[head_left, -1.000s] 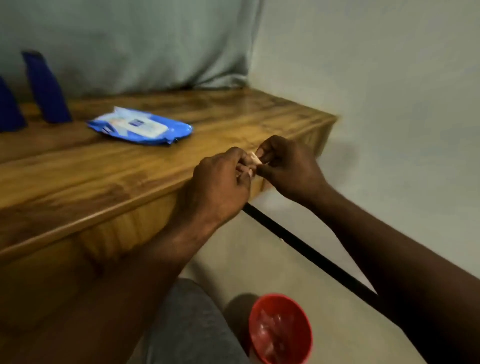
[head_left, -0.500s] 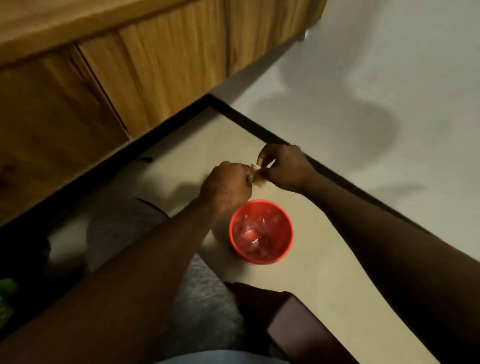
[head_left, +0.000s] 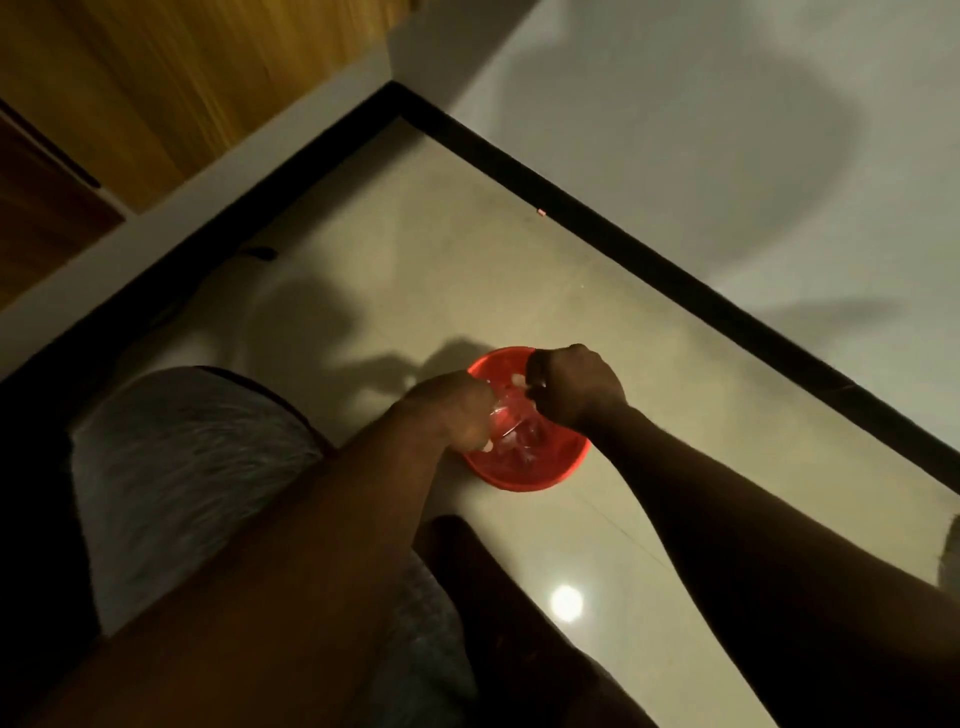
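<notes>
bowl (head_left: 524, 480): red; wrapper (head_left: 506, 415): clear; floor (head_left: 441, 270): beige; skirting (head_left: 623, 252): black; shorts (head_left: 182, 467): grey

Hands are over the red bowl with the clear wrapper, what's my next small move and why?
Probably loosen both pinches and let the clear wrapper fall: left hand and right hand hold it directly above the red bowl, which already holds similar clear scraps.

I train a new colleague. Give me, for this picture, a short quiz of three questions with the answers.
1. True or false: the red bowl lies upside down.
2. Where are the left hand and the right hand? A) over the bowl B) on a knee C) flat on the wall
3. Fill in: both hands pinch a small clear ____.
Key: 1 false, it stands open side up on the floor; 2 A; 3 wrapper.
</notes>
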